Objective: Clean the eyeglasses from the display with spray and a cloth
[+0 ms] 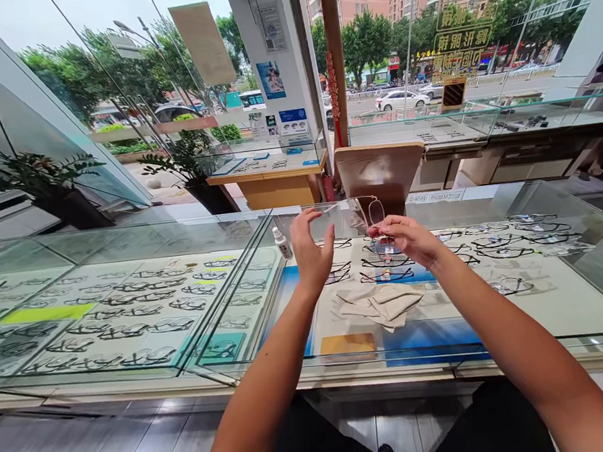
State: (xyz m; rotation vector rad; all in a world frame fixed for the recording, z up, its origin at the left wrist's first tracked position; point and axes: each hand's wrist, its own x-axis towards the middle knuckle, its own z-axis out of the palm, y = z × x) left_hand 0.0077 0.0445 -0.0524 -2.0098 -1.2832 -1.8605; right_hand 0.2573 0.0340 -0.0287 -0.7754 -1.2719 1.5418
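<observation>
Beyond the cloth (384, 307), your right hand (415, 240) is pinching the glasses (376, 212); one lens is standing upright, the thin frame running sideways toward your left hand (312, 250), whose fingers (310, 215) are standing apart (the other lens is barely showing).

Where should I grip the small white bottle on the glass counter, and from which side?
I'd close around the white bottle's body, below its narrower top, coming from the right. It stands roughly upright, leaving its sides exposed, and the open left hand is on that side.
</observation>
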